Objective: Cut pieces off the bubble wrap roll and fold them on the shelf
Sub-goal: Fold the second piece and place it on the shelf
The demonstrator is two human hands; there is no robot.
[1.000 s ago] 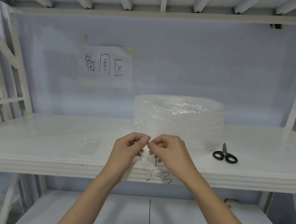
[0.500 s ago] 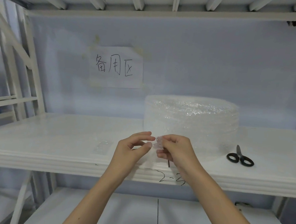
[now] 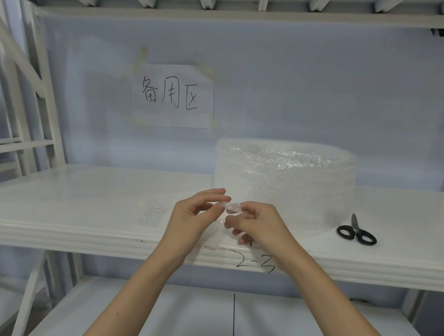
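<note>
A big clear bubble wrap roll (image 3: 284,176) stands on the white shelf (image 3: 83,201), right of centre. In front of it, over the shelf's front edge, my right hand (image 3: 257,224) pinches a small cut piece of bubble wrap (image 3: 232,207) between thumb and fingers. My left hand (image 3: 194,218) is close beside it, with thumb and forefinger at the piece's left edge. The piece hangs down between both hands. Black-handled scissors (image 3: 356,232) lie on the shelf to the right of the roll.
A small folded bubble wrap piece (image 3: 152,215) lies on the shelf left of my hands. A paper sign (image 3: 172,94) is taped to the back wall. White rack posts (image 3: 38,91) stand at the left, and a lower shelf (image 3: 206,320) sits below.
My view has shifted left, so everything sits further right in frame. My left fingers have opened slightly from the earlier pinch while my right hand keeps hold of the small piece.
</note>
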